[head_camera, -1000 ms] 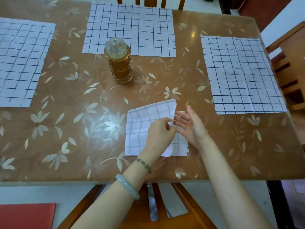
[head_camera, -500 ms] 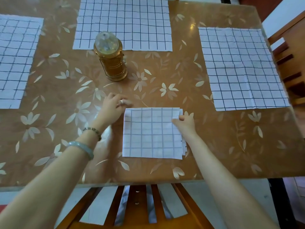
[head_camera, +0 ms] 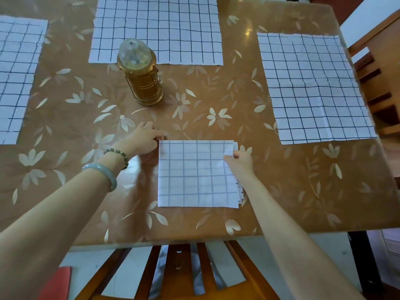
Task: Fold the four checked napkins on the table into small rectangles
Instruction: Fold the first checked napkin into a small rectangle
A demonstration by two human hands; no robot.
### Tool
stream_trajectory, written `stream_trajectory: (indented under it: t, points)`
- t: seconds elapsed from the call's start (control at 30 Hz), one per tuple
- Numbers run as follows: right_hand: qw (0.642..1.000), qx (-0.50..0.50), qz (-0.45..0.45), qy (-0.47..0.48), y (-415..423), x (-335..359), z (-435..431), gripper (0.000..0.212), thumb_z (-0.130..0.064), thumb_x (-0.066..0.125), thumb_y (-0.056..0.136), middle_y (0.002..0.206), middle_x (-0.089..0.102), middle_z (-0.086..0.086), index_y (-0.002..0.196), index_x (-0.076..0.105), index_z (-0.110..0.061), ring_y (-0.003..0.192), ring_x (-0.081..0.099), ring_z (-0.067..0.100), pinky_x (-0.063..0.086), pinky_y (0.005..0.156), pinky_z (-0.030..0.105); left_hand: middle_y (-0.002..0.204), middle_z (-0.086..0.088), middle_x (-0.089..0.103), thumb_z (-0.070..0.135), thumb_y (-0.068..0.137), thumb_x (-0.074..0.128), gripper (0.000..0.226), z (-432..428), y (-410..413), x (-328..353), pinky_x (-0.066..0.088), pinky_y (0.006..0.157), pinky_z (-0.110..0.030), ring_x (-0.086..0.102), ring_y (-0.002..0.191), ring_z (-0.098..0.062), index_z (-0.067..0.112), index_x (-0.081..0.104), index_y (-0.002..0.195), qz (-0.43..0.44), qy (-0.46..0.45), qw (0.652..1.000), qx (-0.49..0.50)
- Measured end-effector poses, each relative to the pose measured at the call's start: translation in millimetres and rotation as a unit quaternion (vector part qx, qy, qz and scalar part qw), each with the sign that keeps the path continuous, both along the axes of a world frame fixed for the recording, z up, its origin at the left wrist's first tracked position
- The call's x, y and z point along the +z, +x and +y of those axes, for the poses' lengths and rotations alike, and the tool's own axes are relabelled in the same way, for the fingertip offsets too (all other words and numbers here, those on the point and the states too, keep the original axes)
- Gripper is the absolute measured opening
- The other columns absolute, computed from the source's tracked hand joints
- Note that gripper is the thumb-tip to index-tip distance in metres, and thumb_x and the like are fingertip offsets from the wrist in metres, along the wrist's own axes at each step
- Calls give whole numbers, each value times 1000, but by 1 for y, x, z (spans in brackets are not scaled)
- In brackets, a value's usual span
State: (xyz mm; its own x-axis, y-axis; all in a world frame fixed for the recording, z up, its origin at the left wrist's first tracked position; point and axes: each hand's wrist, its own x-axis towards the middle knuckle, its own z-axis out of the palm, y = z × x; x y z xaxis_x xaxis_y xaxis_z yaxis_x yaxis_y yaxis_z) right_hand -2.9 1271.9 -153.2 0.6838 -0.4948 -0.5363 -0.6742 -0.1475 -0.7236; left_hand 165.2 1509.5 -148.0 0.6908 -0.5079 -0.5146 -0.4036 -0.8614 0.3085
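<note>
Folded napkin (head_camera: 194, 174) — right hand (head_camera: 240, 162) pinching corner

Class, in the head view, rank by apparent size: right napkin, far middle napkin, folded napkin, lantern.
1. right napkin and far middle napkin: unranked, since the frame's top edge crops the far one.
2. folded napkin
3. lantern

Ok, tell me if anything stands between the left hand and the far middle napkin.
Yes: the gold lantern stands just beyond the left hand, in front of the far middle napkin at its near edge, toward that napkin's left side.
</note>
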Motion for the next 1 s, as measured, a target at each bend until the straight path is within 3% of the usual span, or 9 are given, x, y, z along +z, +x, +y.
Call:
stream_trajectory:
  t: [0.1, 0.23, 0.33, 0.4, 0.43, 0.47, 0.63, 0.77, 1.0]
  points:
    - [1000, 2, 4, -7, 1, -2, 1, 41, -12, 59, 85, 116, 37, -14, 52, 35, -12, 141, 18, 10, 24, 94, 26, 121, -15, 44, 9, 88, 41, 31, 2, -12, -1, 31, 97, -39, 38, 117, -34, 5, 51, 117, -61, -46, 996, 47]
    - [1000, 8, 12, -17, 2, 2, 1, 39, -15, 58, 86, 125, 42, -8, 58, 32, -13, 118, 48, 10, 37, 81, 31, 145, -9, 40, 49, 91, 33, 67, 15, -59, -12, 15, 111, -33, 33, 135, -31, 5, 40, 141, -160, -137, 976, -58]
    - [1000, -1, 12, 1, 2, 5, 0, 25, -11, 59, 84, 64, 52, 7, 65, 44, -4, 59, 45, 19, 31, 54, 29, 157, -7, 14, 65, 93, 24, 84, 18, -93, -28, -1, 119, -32, 14, 147, -21, 4, 18, 151, -182, -86, 968, -146]
    - [999, -42, -6, 9, 1, 9, -2, 25, -13, 66, 79, 64, 51, 13, 73, 56, 10, 60, 43, 20, 36, 56, 28, 157, -10, 13, 69, 92, 14, 89, 18, -101, -36, -3, 119, -34, 12, 147, -22, 2, 15, 151, -187, -51, 972, -135]
    - [997, -73, -15, 1, 0, 9, -3, 28, -15, 71, 77, 68, 59, 17, 80, 62, 12, 82, 33, 5, 44, 60, 31, 158, -11, 14, 70, 92, 12, 90, 18, -102, -37, -4, 119, -34, 12, 147, -22, 2, 15, 151, -186, -47, 974, -124]
    - [995, -94, -17, -13, -2, 9, -5, 28, -16, 74, 75, 73, 66, 18, 82, 66, 10, 95, 59, 33, 50, 67, 34, 158, -11, 13, 70, 91, 11, 90, 17, -102, -37, -4, 119, -34, 10, 147, -22, 2, 14, 151, -183, -48, 975, -115]
    - [993, -94, -6, -72, -6, 4, -8, 34, -16, 72, 78, 50, 42, 2, 51, 52, -11, 52, 37, 17, 34, 57, 24, 159, -8, 10, 70, 90, 10, 90, 15, -103, -40, -2, 119, -37, 6, 147, -21, 5, 11, 152, -186, -55, 975, -103]
    - [991, -78, -1, -105, -7, 1, -8, 36, -11, 65, 81, 49, 41, -1, 51, 46, -11, 50, 38, 14, 30, 51, 24, 157, -12, 21, 69, 92, 9, 89, 14, -103, -41, 4, 118, -41, 15, 146, -24, 3, 20, 150, -182, -48, 977, -99]
    - [989, -65, -15, -129, -6, -3, -12, 8, -12, 65, 83, 84, 59, 3, 88, 59, -9, 76, 54, 16, 36, 56, 18, 156, -16, 25, 68, 93, 5, 91, 12, -107, -46, 12, 116, -47, 20, 145, -28, -1, 25, 148, -178, -23, 979, -98]
